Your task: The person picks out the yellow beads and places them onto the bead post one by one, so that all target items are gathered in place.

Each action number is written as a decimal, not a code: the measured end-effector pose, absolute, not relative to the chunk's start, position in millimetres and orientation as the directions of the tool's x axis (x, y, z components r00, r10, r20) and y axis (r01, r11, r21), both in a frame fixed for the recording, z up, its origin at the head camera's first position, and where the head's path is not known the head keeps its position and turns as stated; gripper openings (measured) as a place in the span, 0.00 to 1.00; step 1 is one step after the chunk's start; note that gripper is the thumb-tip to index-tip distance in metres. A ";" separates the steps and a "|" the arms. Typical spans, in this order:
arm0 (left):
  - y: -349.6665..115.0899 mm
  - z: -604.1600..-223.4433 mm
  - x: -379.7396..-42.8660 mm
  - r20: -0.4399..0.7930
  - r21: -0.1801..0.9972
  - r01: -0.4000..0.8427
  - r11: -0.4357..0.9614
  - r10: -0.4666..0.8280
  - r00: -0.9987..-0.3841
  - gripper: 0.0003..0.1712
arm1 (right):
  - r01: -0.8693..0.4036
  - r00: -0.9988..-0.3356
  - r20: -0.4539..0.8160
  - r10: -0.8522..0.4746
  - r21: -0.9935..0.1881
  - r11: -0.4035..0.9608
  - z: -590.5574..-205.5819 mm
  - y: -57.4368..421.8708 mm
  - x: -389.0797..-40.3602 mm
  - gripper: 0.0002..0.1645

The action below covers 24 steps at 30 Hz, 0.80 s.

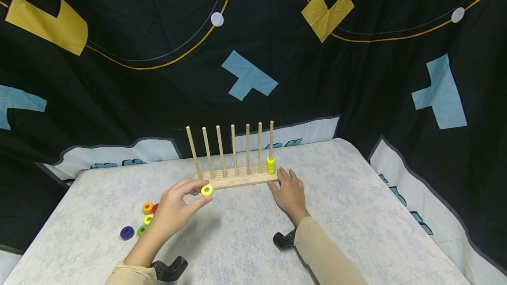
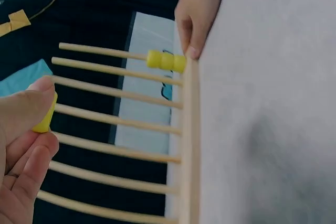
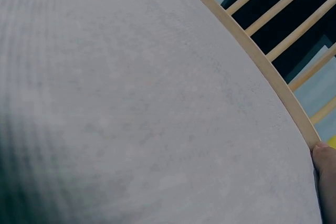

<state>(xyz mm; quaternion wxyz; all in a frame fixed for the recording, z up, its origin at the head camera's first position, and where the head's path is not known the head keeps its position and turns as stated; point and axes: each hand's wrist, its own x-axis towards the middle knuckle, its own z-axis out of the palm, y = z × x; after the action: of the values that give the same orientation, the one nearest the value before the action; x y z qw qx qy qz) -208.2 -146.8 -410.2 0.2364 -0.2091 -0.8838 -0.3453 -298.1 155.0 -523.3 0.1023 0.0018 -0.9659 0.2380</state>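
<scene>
My left hand (image 1: 176, 206) pinches a yellow ring (image 1: 207, 190) between thumb and fingertips, its hole facing the head camera. The ring is held up in front of the left part of a wooden peg rack (image 1: 237, 180), which has a row of several upright pegs. In the left wrist view the same yellow ring (image 2: 46, 115) shows edge-on between thumb and fingers. Three yellow rings (image 1: 271, 166) are stacked on the rack's rightmost peg. My right hand (image 1: 290, 191) grips the right end of the rack's base, the thumb (image 3: 324, 156) at its front corner.
Left of my left forearm lie loose rings on the table: an orange ring (image 1: 147, 208), a red ring (image 1: 155, 208) partly hidden, a yellow ring (image 1: 148, 219), a green ring (image 1: 141, 231) and a purple ring (image 1: 127, 232). A black curtain (image 1: 166, 96) hangs behind the table.
</scene>
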 end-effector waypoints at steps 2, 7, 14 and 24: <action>-139.2 -405.3 -212.6 0.561 0.518 0.542 0.662 0.215 -0.799 0.23 | -0.051 -0.979 0.199 0.046 -0.457 0.888 -523.3 155.0 -298.0 0.40; -120.4 -396.1 -223.1 0.555 0.539 0.555 0.634 0.228 -0.800 0.22 | -0.046 -0.979 0.198 0.052 -0.460 0.887 -523.9 155.0 -297.9 0.40; -100.5 -388.7 -233.6 0.557 0.542 0.567 0.621 0.239 -0.795 0.22 | -0.045 -0.980 0.192 0.047 -0.449 0.892 -525.6 155.0 -299.2 0.40; -77.8 -374.2 -254.0 0.567 0.535 0.604 0.590 0.279 -0.775 0.21 | -0.051 -0.978 0.204 0.046 -0.446 0.894 -526.4 155.2 -300.2 0.39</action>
<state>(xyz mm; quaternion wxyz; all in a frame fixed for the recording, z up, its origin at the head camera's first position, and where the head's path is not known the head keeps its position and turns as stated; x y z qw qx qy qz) -254.0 -77.8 -374.2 0.2174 -0.2555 -0.8647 -0.3739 -300.2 155.2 -526.4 0.1052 0.0012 -0.9674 0.2304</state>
